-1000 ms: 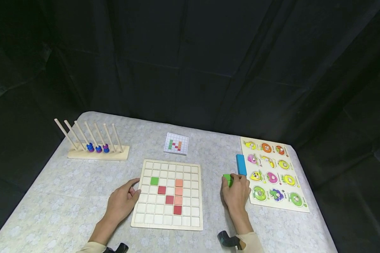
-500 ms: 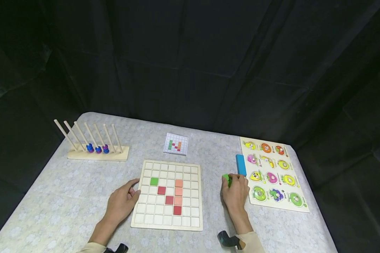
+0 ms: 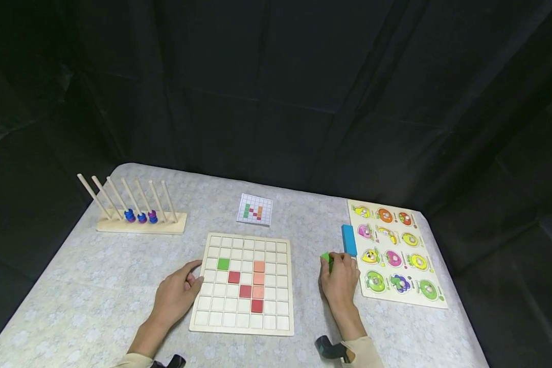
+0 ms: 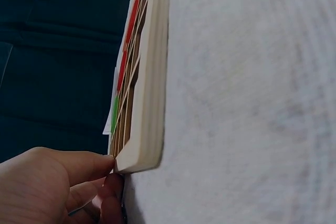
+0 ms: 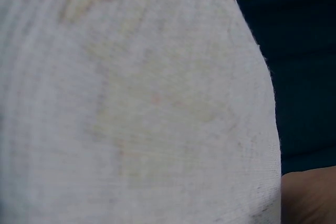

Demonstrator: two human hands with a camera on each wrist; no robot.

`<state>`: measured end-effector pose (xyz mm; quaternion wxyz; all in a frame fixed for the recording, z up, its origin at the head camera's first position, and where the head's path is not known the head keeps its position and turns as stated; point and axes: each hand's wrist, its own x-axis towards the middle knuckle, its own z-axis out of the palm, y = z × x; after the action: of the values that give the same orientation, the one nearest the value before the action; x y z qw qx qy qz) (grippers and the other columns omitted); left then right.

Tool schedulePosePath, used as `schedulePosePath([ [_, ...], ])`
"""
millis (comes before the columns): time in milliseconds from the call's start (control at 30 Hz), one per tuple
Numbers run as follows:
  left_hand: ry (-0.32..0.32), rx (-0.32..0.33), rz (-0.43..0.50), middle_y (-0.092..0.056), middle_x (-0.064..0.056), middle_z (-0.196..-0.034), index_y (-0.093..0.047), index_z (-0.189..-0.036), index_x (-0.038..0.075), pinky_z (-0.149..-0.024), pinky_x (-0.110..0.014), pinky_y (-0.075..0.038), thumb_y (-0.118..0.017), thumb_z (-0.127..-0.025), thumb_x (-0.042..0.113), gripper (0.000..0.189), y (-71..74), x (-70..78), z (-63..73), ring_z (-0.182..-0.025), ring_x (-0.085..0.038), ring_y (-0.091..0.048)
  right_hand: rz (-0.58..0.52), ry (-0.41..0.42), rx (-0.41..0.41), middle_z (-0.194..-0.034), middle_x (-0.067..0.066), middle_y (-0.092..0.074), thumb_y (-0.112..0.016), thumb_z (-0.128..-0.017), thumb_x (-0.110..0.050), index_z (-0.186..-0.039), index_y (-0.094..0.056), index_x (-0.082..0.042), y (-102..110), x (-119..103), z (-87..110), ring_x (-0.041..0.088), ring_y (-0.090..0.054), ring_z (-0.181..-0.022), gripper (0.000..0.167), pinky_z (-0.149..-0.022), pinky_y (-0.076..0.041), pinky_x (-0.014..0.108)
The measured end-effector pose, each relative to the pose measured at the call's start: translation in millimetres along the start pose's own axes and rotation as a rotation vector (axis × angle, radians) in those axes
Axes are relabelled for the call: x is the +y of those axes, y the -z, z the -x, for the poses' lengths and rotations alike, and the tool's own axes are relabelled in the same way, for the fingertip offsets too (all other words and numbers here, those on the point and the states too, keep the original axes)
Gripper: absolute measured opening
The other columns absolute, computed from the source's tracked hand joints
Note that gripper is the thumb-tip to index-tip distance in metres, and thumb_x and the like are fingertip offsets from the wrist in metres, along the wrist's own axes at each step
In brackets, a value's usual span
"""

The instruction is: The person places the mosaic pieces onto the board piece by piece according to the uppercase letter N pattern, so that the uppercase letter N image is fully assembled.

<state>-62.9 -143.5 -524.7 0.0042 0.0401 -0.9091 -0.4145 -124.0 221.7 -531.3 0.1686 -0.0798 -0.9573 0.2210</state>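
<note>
A square wooden grid board (image 3: 218,305) lies at the front of the table, with one green square (image 3: 223,264), several red squares (image 3: 245,291) and several orange squares (image 3: 258,278) in its cells. My left hand (image 3: 175,292) rests at its left side; thumb and index finger touch the edge, which the left wrist view shows close up. Right of the board, my right hand (image 3: 339,281) grips a small green block (image 3: 325,256), mostly hidden under the fingers. In the right wrist view, only a bit of skin (image 5: 310,195) shows at the lower right.
A card (image 3: 267,212) with a printed coloured grid lies behind the board. A blue bar (image 3: 349,240) and a fruit puzzle board (image 3: 402,299) lie at the right. A peg stand (image 3: 140,228) with several blue and purple beads stands at the back left.
The right hand has shifted very slightly left, and less of the green block shows past its fingers. My left hand and the squares on the grid board have stayed put.
</note>
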Motion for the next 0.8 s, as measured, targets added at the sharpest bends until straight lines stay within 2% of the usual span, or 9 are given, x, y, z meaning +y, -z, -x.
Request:
schedulePosePath([
  [333,0.001,0.007,0.000,-0.060,0.003,-0.070,-0.064,-0.133,0.007,-0.052,-0.022,-0.035,-0.067,-0.093,0.015,0.041,-1.8,-0.9,-0.5,-0.055,-0.005,-0.047,-0.001,-0.014,-0.019,-0.105,0.025,-0.062,-0.066,-0.096,-0.020,-0.112,-0.068,0.010,0.1,1.2,0.7,0.040,-0.054,-0.104,0.034,-0.089,-0.037,0.052],
  [800,0.006,0.008,0.004,-0.060,0.002,-0.071,-0.063,-0.133,0.006,-0.051,-0.022,-0.035,-0.068,-0.093,0.014,0.041,-1.4,-0.9,-0.5,-0.055,-0.005,-0.047,-0.032,0.021,-0.015,-0.105,0.027,-0.063,-0.068,-0.095,-0.019,-0.109,-0.068,0.010,-2.8,-0.2,-0.1,0.040,-0.055,-0.099,0.032,-0.085,-0.041,0.049],
])
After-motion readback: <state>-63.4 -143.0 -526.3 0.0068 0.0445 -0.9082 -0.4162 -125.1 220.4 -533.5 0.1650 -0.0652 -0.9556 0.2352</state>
